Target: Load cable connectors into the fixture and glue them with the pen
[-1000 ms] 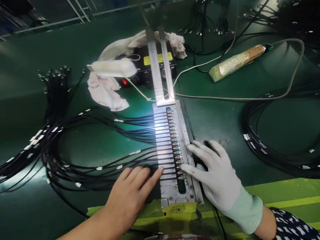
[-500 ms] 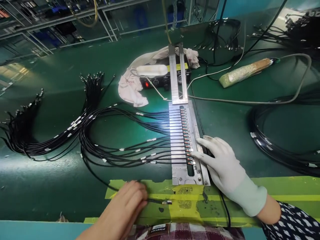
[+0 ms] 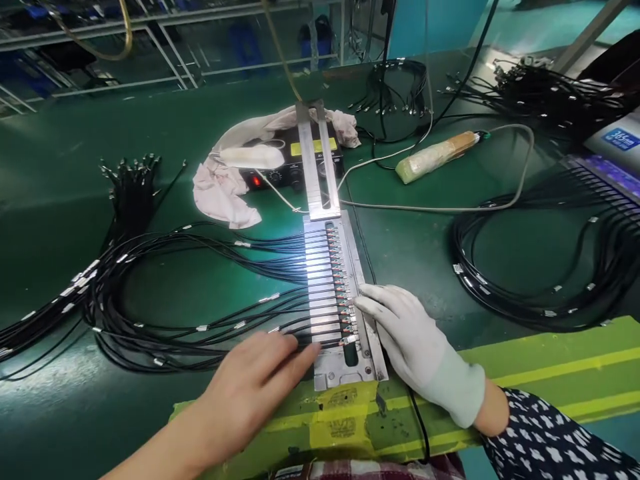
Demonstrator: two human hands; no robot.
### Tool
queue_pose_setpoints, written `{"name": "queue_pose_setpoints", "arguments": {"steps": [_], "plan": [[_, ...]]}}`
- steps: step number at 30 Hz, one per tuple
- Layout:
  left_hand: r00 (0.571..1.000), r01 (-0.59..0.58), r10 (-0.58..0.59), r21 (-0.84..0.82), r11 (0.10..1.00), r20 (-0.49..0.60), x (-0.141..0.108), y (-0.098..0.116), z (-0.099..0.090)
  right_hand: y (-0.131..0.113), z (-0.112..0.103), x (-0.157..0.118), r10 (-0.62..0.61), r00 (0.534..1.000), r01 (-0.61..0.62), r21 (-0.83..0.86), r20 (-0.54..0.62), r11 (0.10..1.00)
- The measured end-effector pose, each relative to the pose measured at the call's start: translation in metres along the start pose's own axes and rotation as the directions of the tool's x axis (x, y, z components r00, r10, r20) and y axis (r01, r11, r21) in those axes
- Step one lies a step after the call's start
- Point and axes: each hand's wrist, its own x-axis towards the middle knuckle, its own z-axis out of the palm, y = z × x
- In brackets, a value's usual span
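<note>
My bare left hand [image 3: 260, 383] pinches a thin black cable [image 3: 330, 345] just left of a metal fixture [image 3: 327, 373]. That cable's stripped, metal-ended tip [image 3: 350, 339] lies at the lowest occupied slot. Above it, several black cables [image 3: 260, 269] with white labels run side by side into the fixture, their small ends lined up along its dark channel. My right hand [image 3: 413, 327], in a white glove, rests its outstretched fingertips on the fixture's right-hand rail [image 3: 373, 347]. The glove's palm side is hidden.
Behind the fixture, a slotted metal plate [image 3: 313, 167] leans over a black control box [image 3: 275, 177] with a red light and a pinkish cloth [image 3: 217, 193]. A taped handle [image 3: 437, 157] lies right of it. Coiled cables [image 3: 465, 273] lie at right, bundled cables [image 3: 133, 193] at left.
My left hand has moved up and right from the table's front edge, bringing the cable end onto the fixture. My right hand stays at the rail. The whole view has shifted rightward.
</note>
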Motion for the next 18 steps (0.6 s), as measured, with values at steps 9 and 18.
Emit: {"name": "queue_pose_setpoints", "arguments": {"steps": [9,18], "plan": [[0.99,0.033,-0.016,-0.125,0.992,0.142,-0.006,-0.001,0.021,0.002,0.0,0.006,0.036,0.999,-0.037,0.045,0.025,0.998],[0.988,-0.125,0.13,-0.071,0.99,0.077,0.005,-0.005,0.023,0.003,-0.001,0.005,0.047,0.998,-0.049,0.068,0.032,0.996]]}}
